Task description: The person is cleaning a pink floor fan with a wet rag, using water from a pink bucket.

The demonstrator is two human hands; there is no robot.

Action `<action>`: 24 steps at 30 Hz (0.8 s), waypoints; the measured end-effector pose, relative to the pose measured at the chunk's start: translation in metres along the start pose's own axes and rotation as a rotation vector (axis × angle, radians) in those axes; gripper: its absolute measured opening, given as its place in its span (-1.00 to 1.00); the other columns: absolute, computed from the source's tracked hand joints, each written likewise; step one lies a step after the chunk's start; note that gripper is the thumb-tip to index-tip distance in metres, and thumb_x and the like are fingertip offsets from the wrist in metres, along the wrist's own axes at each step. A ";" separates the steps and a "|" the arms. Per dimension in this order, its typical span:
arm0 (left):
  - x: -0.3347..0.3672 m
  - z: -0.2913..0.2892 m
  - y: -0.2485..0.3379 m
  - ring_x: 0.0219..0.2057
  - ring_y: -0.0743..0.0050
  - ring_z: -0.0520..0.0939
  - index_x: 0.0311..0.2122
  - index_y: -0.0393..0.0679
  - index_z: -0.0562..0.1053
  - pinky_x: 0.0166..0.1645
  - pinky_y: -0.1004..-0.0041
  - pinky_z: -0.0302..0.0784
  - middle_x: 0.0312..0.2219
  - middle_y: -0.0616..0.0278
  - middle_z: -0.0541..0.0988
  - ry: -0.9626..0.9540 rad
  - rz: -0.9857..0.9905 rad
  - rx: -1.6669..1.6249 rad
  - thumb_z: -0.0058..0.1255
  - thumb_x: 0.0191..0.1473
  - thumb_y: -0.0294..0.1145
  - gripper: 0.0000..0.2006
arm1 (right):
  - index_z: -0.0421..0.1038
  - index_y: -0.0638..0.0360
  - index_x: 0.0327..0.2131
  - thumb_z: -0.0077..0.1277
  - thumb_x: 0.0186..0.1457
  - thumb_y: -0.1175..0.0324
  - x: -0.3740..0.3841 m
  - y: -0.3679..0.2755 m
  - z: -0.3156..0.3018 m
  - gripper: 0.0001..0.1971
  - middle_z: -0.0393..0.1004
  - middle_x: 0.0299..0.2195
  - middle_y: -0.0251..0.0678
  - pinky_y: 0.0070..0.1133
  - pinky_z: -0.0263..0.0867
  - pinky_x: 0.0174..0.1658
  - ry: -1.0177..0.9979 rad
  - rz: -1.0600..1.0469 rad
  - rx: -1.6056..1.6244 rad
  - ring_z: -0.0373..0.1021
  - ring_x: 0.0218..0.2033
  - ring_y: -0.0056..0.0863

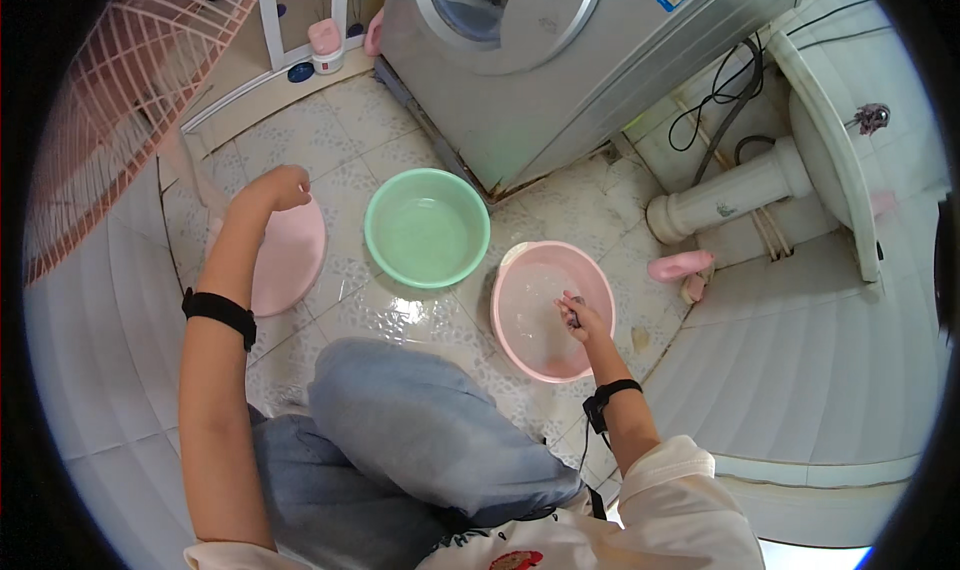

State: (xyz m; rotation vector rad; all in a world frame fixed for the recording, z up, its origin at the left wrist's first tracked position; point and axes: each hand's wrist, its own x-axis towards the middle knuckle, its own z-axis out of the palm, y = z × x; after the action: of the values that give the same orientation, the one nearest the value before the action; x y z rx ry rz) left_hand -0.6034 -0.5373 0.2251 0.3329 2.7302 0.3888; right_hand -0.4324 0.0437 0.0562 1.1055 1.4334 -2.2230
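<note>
i have my right hand (586,324) with its fingers gripping a small dark thing (573,319) over the pink basin (509,330). my left hand (276,189) has bent fingers near a pink disc (290,262); i can't tell whether they hold anything. the green basin (378,252) sits between.

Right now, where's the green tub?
Left of centre in the head view, the green tub sits on the floor between the pink basin and the left hand.
</note>
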 end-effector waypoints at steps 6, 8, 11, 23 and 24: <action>-0.031 -0.011 0.010 -0.24 0.14 0.50 -0.28 -0.19 0.46 -0.15 0.33 0.39 -0.32 0.03 0.51 -0.018 -0.103 0.013 -0.01 -0.14 -0.30 -0.72 | 0.14 0.03 -0.59 -0.09 0.07 0.10 -0.019 0.009 0.010 -0.69 0.02 -0.77 -0.49 -0.72 -0.17 -0.78 0.158 0.055 0.004 -0.05 -0.82 -0.66; -0.038 -0.011 0.011 -0.23 0.13 0.50 -0.27 -0.19 0.46 -0.14 0.33 0.39 -0.31 0.02 0.51 -0.021 -0.123 0.018 -0.03 -0.13 -0.29 -0.71 | 0.10 0.00 -0.63 -0.14 0.08 0.07 -0.022 0.013 0.008 -0.66 0.00 -0.78 -0.49 -0.69 -0.16 -0.78 0.162 0.007 -0.024 -0.06 -0.83 -0.63; -0.050 -0.009 0.006 -0.21 0.12 0.50 -0.26 -0.15 0.47 -0.14 0.30 0.40 -0.26 0.04 0.51 -0.038 -0.174 0.055 -0.04 -0.10 -0.27 -0.73 | 0.08 -0.02 -0.67 -0.23 0.09 0.04 -0.021 0.016 0.007 -0.63 -0.01 -0.79 -0.49 -0.64 -0.13 -0.79 0.230 -0.049 -0.073 -0.06 -0.84 -0.60; -0.056 -0.017 0.016 -0.28 0.12 0.53 -0.33 -0.19 0.49 -0.19 0.30 0.42 -0.34 0.02 0.53 0.122 -0.031 0.000 -0.03 -0.15 -0.28 -0.74 | 0.22 0.07 -0.55 -0.19 0.04 0.23 0.018 -0.071 0.039 -0.81 0.25 -0.66 -0.41 -0.59 0.13 -0.61 -0.203 -0.157 -0.164 0.21 -0.67 -0.54; -0.050 -0.019 0.024 -0.30 0.12 0.54 -0.35 -0.20 0.49 -0.20 0.30 0.42 -0.35 0.01 0.53 0.146 0.013 -0.032 -0.03 -0.15 -0.28 -0.74 | 0.28 0.13 -0.46 -0.14 0.03 0.28 0.021 -0.092 0.060 -0.85 0.31 -0.59 -0.38 -0.59 0.19 -0.54 -0.385 -0.225 -0.301 0.27 -0.60 -0.53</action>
State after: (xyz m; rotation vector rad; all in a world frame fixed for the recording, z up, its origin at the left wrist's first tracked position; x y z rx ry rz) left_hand -0.5608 -0.5334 0.2659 0.3249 2.8618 0.4776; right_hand -0.5279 0.0382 0.1143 0.4114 1.7020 -2.1119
